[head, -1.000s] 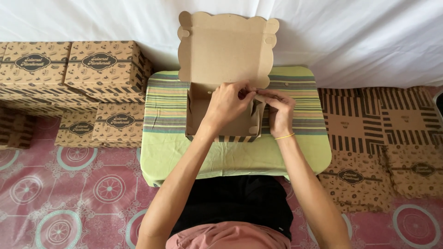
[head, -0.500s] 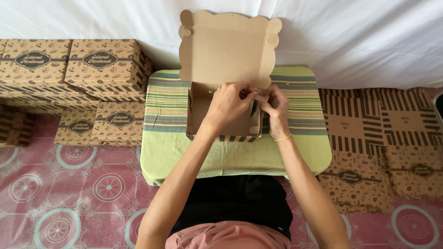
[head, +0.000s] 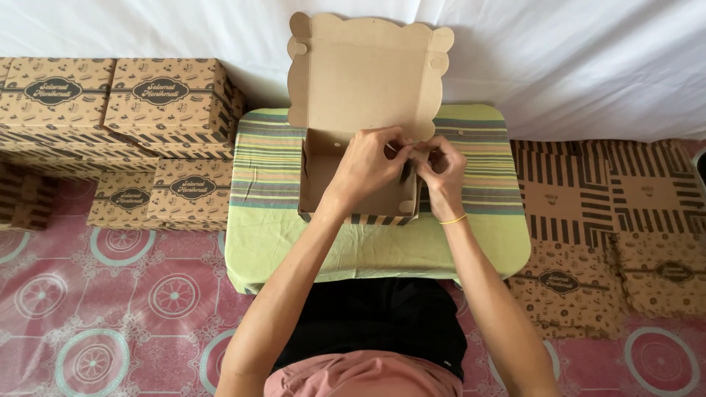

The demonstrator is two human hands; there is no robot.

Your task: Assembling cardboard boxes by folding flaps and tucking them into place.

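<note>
A brown cardboard box [head: 331,169] with its scalloped lid standing up stands on a small table under a green striped cloth [head: 265,176]. My left hand [head: 368,162] reaches across the box's inside and pinches its right wall near the back corner. My right hand [head: 441,173], with a yellow band on the wrist, grips the same wall from outside. The fingers of both hands meet at that corner and hide the flap there.
Folded printed boxes are stacked at the left [head: 162,103], with more below them [head: 158,195]. Flat unfolded box sheets [head: 603,198] lie on the floor at the right. A white cloth [head: 573,59] hangs behind. The floor has a pink patterned mat [head: 110,294].
Both hands stay at the box's right back corner. The fingers have shifted slightly on the wall; the box and lid have hardly moved.
</note>
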